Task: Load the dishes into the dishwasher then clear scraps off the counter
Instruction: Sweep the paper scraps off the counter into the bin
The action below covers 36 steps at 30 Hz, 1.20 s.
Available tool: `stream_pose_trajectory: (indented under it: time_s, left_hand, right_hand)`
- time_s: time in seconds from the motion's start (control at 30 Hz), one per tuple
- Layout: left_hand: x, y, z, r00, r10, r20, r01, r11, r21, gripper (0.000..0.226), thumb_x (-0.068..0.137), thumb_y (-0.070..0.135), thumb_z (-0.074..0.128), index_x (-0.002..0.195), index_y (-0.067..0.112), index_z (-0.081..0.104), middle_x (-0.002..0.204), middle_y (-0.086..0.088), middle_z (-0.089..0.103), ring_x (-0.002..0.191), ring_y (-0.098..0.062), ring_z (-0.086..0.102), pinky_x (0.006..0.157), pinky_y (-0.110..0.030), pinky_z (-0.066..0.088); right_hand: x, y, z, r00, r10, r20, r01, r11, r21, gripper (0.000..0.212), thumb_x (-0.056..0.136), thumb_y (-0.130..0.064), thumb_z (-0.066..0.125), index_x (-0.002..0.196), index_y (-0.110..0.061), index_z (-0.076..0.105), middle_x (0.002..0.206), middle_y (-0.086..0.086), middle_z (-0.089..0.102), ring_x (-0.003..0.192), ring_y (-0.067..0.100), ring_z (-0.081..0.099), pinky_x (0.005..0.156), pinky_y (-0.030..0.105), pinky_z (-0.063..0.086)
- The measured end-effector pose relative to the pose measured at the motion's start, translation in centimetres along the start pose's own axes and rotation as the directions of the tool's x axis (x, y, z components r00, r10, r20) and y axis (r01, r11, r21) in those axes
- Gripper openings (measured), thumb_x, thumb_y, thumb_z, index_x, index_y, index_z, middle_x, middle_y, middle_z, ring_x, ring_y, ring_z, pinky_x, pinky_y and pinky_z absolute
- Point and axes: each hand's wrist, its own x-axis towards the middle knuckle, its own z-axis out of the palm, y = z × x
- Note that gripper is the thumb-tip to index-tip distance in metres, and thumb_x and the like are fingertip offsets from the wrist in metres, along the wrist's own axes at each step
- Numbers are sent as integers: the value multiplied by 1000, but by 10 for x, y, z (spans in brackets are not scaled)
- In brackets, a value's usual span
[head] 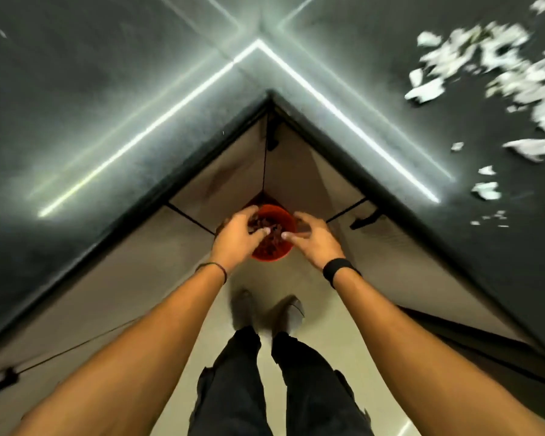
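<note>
A red bucket (272, 247) stands on the floor in the inner corner below the dark counter (107, 121) and holds dark scraps (269, 239). My left hand (238, 236) hovers over the bucket's left rim, its fingers loosely curled downward. Over the right rim is my right hand (312, 239), fingers likewise relaxed and bent. Neither hand plainly holds anything. White paper-like scraps (497, 67) lie scattered on the counter at the far right, blurred by motion. No dishes or dishwasher are in view.
The L-shaped counter wraps around me, with beige cabinet doors (202, 171) and dark handles (364, 219) below it. My legs and shoes (266, 313) stand on a pale floor just behind the bucket.
</note>
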Motion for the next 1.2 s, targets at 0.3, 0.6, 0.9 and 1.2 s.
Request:
stream_pose_trajectory:
  time_s: [0.3,0.6,0.9,1.2]
  left_hand:
    - [-104,106,-70,957,282,-62,-278,958,75,58,85,39,76,139,39,54,118,12,70,88,2,69,93,-35,57]
    - [-87,169,-73,882,466,63,-471,872,137,61,84,41,76,140,41,52,120,14,70,93,4,69,95,-35,55]
    - [-58,235,-43,813,566,134,-582,784,215,61,86,43,75,142,39,51,128,4,67,112,-13,66,100,-37,52]
    - [-5,282,15,827,533,179,-551,707,444,86,93,58,57,160,24,16,166,-12,13,153,-30,10,124,-46,15]
  right_hand:
    - [-139,-58,-67,968,-180,-176,190,981,40,60,83,-40,77,138,-34,54,128,-5,64,92,4,69,92,35,57]
    - [-165,-56,-109,923,-166,-348,179,984,6,56,82,-43,76,135,-35,58,123,-6,67,91,3,65,89,24,52]
    - [-158,-18,-170,773,-133,-620,164,986,-7,45,84,-37,76,127,-30,64,126,-7,65,110,15,63,97,39,51]
    - [-101,36,-233,704,-158,-692,-155,917,-366,101,76,-77,60,156,-28,23,164,14,8,152,36,5,121,49,7]
